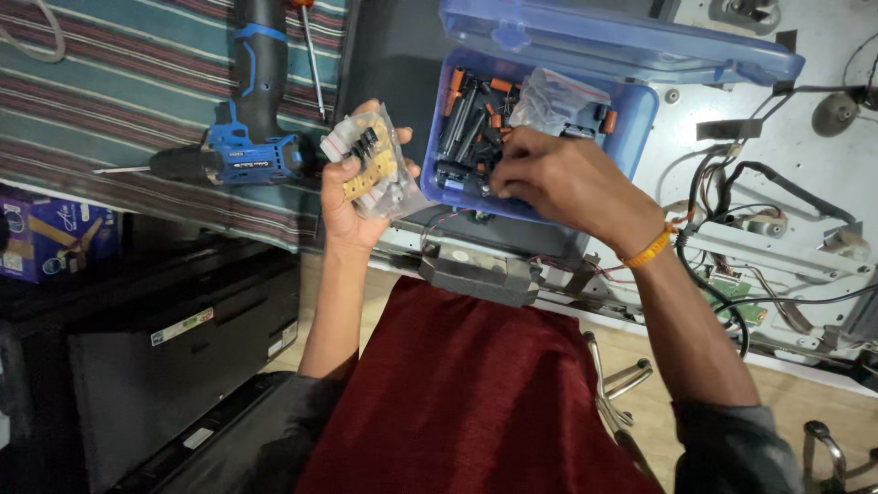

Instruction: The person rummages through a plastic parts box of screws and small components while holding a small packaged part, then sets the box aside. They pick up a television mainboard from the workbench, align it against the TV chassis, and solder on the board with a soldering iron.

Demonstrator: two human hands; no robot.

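The bench [805, 183] carries an opened appliance chassis with exposed wiring [732, 183]. At its near edge sits a blue plastic parts box [640, 119], lid [604, 41] hinged up and tilted back. To the left, a striped cloth [119, 101] carries a blue cordless drill [242, 151] and a screwdriver [314, 64].

**Hazard 1 – box displacement.** The parts box rests at the near edge of the bench, partly over a black component [480, 274]. Downward or sideways pressure from the right hand [558, 178] could, in my judgement, tip it toward the lap and spill its contents.

**Hazard 2 – lid closure.** The raised lid is unsupported. A knock could drop it onto the right hand.

**Hazard 3 – bag loss.** The left hand [352, 197] is clenched around a clear bag of small parts [375, 165], held upright between the drill and the box, off the bench. Whether the bag is sealed cannot be told; if open, tilting would scatter parts.

**Hazard 4 – snagging.** The right hand is buried among the black and orange components [466, 119] in the box, fingers curled down. Whether it grasps a part cannot be told. The orange wristband [651, 247] lies near the loose wiring and could catch.
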